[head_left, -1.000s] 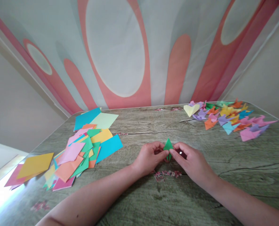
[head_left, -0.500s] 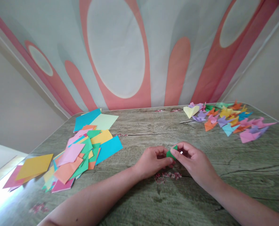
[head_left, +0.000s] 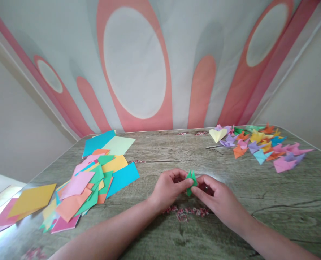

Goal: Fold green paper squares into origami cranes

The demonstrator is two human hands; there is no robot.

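A small piece of folded green paper (head_left: 191, 177) is held just above the table near its middle. Two narrow points stick up from it, and a pointed end hangs below. My left hand (head_left: 171, 188) pinches its left side, thumb across the front. From the right, my right hand (head_left: 216, 196) grips its lower right edge between thumb and fingers. The fingers behind the paper are partly hidden.
Loose coloured paper sheets (head_left: 77, 184) lie heaped on the left of the wood-patterned table (head_left: 160, 151). Several folded paper cranes (head_left: 260, 156) and a pale yellow folded heart (head_left: 217, 135) lie at the back right. A pink and white patterned backdrop (head_left: 134, 65) hangs behind.
The green folded paper has turned so its two points now face up and show clearly. Both hands have shifted slightly left. The camera view has tilted up a little.
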